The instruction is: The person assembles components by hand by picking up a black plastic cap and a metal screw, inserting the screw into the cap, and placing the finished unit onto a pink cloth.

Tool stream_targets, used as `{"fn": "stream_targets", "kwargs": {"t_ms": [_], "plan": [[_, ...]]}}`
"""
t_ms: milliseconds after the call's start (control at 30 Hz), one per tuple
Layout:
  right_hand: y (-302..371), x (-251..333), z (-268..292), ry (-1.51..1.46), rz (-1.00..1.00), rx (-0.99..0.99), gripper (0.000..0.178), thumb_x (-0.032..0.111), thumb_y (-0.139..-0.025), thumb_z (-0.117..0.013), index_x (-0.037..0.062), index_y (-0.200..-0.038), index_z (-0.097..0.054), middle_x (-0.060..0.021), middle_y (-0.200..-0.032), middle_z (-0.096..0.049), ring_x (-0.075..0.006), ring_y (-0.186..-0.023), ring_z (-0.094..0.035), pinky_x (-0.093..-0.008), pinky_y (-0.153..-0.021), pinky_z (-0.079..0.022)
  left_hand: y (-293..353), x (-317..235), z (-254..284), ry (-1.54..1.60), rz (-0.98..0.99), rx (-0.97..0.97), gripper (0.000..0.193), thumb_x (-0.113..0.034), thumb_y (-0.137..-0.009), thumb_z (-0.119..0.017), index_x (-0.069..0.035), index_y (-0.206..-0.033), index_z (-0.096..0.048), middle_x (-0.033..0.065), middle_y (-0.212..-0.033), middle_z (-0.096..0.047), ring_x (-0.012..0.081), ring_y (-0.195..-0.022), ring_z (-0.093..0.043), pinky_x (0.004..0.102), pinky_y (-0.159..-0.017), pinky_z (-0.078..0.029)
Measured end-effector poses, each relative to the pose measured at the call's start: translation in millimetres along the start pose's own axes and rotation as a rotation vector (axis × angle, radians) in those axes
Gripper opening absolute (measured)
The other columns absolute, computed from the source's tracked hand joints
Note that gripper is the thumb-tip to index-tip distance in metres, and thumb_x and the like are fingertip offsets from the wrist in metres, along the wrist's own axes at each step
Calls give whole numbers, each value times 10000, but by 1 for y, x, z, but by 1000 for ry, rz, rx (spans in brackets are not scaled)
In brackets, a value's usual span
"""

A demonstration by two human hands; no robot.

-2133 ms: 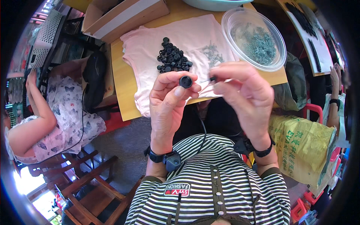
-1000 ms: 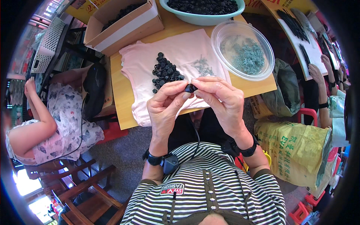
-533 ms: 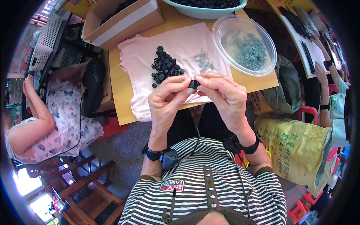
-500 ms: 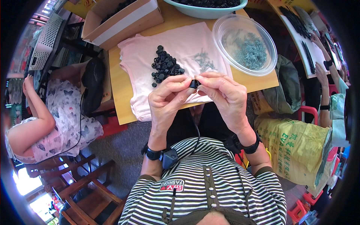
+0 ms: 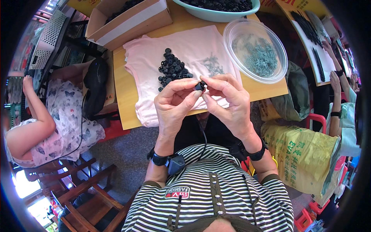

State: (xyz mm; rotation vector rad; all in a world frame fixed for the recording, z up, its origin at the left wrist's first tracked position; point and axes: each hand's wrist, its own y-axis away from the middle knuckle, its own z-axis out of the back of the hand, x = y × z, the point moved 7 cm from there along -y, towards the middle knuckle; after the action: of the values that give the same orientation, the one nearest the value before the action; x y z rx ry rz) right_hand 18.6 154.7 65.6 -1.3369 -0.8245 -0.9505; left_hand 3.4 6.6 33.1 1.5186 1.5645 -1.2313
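A small black round plastic part (image 5: 199,86) is pinched between the thumb and forefinger of my left hand (image 5: 174,101), above the table's near edge. My right hand (image 5: 228,99) holds its other side, the forefinger bent over the part and the thumb just below. Whether a tiny metal piece sits between these fingers is too small to tell. Beyond my hands, a pink cloth garment (image 5: 145,77) is spread on the table. A heap of similar black parts (image 5: 174,66) lies on it, and to the right a scatter of small metal pieces (image 5: 212,65).
A clear round tub (image 5: 283,73) of small metal pieces stands on the wooden table (image 5: 125,116) at right. Behind are a cardboard box (image 5: 131,21) and a pale green basin (image 5: 220,16) of black parts. People sit at both sides; a yellow sack (image 5: 301,154) stands right.
My right thumb has moved down and apart from the black part, which shows more now and looks tilted. The whole view has shifted slightly.
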Motion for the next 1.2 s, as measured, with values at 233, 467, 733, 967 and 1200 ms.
{"fn": "stream_targets", "kwargs": {"t_ms": [233, 467, 733, 967, 1200], "plan": [[-4, 4, -4, 262, 176, 17, 413, -89, -724, -685, 26, -1118, -641, -92, -945, -594, -154, -763, -624, -251, -638, -540, 1, 4, 0, -12, 30, -44, 224, 117, -803, -645, 4, -997, -642, 121, -1083, -642, 154, -963, -637, 271, -874, -519], [-1, 1, -8, 334, 243, -16, 375, -108, -726, -675, -4, -1084, -629, -102, -941, -591, -147, -718, -607, -243, -587, -526, 3, 15, 2, 103, 102, -97, 179, 64, -786, -715, 8, -951, -672, 103, -1066, -638, 129, -928, -629, 245, -847, -511], [3, -3, -8, 317, 165, -92, 307, -107, -719, -676, -10, -1007, -630, -94, -867, -592, -165, -694, -596, -264, -578, -499, 9, 29, -2, 245, 145, -158, 171, 46, -806, -705, -11, -963, -669, 75, -997, -665, 112, -921, -629, 248, -849, -513], [-8, -6, -8, 337, 110, 15, 245, -44, -726, -695, -1, -958, -631, -86, -816, -596, -184, -637, -582, -285, -573, -488, 7, 28, 3, 240, 151, -163, 220, 36, -828, -685, -3, -1041, -650, 80, -1005, -669, 120, -915, -635, 252, -853, -512], [-131, 18, 33, 889, 412, -175, 203, 89, -811, -696, 11, -997, -679, -39, -788, -627, -105, -683, -560, -242, -629, -465, -1, -9, 77, -287, 32, -366, 244, -77, -904, -630, 13, -1131, -628, 94, -1005, -669, 131, -843, -630, 242, -741, -502]]}}
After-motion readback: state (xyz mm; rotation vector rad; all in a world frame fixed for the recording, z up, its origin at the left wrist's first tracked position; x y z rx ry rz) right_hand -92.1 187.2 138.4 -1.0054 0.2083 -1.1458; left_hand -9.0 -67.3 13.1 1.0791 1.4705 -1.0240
